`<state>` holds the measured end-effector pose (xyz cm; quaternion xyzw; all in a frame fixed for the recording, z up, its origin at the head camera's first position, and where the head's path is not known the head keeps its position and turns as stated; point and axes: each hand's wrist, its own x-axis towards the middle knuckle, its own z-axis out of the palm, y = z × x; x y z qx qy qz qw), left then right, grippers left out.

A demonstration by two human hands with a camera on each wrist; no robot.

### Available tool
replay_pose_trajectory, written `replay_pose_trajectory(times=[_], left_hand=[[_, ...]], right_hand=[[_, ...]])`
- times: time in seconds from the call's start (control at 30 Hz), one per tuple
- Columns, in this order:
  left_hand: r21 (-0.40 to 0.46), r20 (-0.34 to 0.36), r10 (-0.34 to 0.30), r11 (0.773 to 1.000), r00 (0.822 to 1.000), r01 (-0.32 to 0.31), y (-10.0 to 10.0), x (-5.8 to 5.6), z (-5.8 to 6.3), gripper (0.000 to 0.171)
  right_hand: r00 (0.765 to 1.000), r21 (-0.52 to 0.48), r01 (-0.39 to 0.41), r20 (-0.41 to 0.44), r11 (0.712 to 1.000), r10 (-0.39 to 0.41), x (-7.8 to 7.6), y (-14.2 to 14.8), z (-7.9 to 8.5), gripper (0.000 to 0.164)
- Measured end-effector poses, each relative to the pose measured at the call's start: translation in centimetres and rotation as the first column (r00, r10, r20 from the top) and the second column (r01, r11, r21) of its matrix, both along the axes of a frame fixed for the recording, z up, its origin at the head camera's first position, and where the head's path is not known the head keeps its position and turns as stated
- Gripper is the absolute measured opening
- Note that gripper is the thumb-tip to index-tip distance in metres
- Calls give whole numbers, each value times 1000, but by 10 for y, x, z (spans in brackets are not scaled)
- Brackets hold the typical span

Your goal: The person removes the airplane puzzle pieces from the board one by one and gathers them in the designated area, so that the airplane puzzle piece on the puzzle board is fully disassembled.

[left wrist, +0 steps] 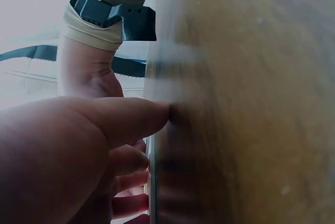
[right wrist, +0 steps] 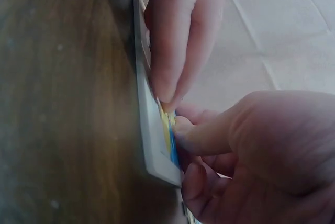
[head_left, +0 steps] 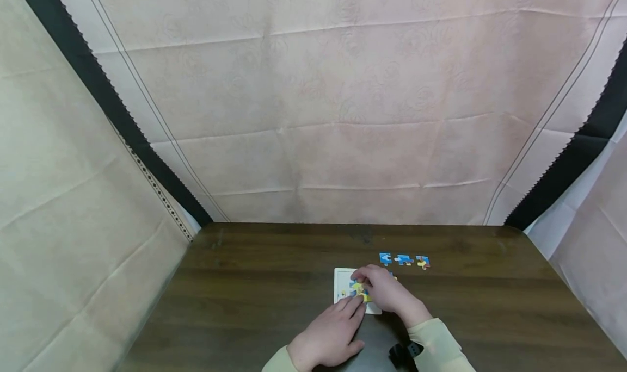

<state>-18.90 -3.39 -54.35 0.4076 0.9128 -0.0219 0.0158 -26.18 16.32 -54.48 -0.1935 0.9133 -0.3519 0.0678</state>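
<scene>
A white puzzle tray [head_left: 342, 276] lies on the table, with yellow and blue jigsaw pieces [head_left: 360, 288] in it. My left hand [head_left: 329, 333] reaches over the near left edge, its fairly straight fingertips resting on the pieces. From the right, my right hand [head_left: 388, 291] bends over the tray. In the right wrist view its thumb [right wrist: 201, 136] and a finger pinch a yellow and blue puzzle piece [right wrist: 173, 148] at the tray's surface; the piece's outline is mostly hidden. The left thumb [left wrist: 137, 118] touches the tabletop in the left wrist view.
Three loose jigsaw pieces, a blue one [head_left: 385, 259], another blue one [head_left: 404, 260] and a mixed-colour one [head_left: 423, 261], lie in a row beyond the tray. Part of another piece shows behind the right hand. Pale cloth [head_left: 343, 116] hangs behind the brown table [head_left: 245, 290].
</scene>
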Motion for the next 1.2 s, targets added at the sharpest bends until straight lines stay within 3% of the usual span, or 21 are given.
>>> replay_pose_trajectory(times=[0.2, 0.43, 0.67, 0.9, 1.2], left_hand=[[4, 70, 12, 1000, 997, -12, -1, -3, -2, 70], [0, 10, 6, 1000, 1000, -6, -1, -1, -3, 70], [-4, 15, 2, 1000, 1000, -2, -1, -3, -4, 70], [-6, 5, 3, 1000, 1000, -2, 0, -1, -2, 70], [-16, 102, 33, 999, 994, -32, 3, -2, 2, 69]], right_hand=[[999, -20, 30, 16, 999, -30, 1, 0, 2, 24], [999, -45, 34, 32, 998, -32, 0, 1, 1, 23], [1000, -54, -27, -5, 998, 27, 1, 6, 2, 22], [1000, -39, -11, 18, 999, 12, 0, 7, 1, 19], [999, -57, -33, 13, 998, 34, -6, 7, -2, 18]])
